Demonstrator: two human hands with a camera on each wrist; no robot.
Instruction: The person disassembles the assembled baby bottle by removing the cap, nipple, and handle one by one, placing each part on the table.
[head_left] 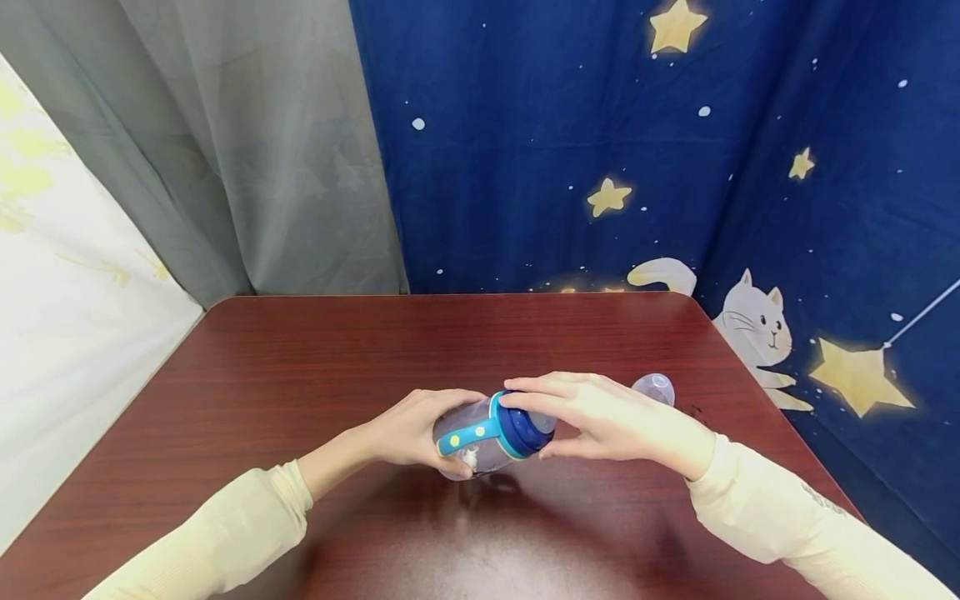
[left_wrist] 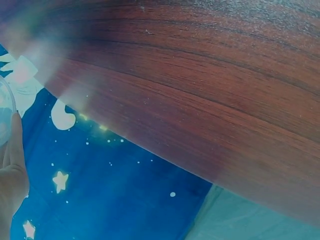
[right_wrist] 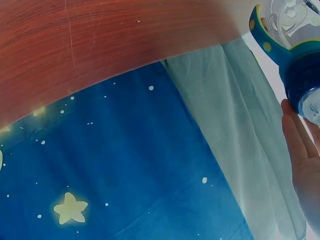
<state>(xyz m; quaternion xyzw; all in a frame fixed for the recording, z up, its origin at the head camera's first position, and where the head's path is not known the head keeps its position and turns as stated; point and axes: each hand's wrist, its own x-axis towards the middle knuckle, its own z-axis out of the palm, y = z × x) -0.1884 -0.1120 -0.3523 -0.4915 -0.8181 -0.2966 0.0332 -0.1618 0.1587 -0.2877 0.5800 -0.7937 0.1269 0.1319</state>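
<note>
Left hand [head_left: 411, 427] clamped round tilted baby bottle [head_left: 491, 455]; right hand [head_left: 603, 418] clamped on its navy collar [head_left: 519, 427]; translucent domed cap [head_left: 657, 387] lies on wood-grain tabletop [head_left: 330, 358], right of grip.

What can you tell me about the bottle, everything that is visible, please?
The bottle has a clear, plastic-looking body, a dark blue collar with a clear piece at its end, and a light blue handle with yellow spots. It is tilted over the table, collar toward the person's right. The left hand grips the body; the right hand holds the collar.
</note>
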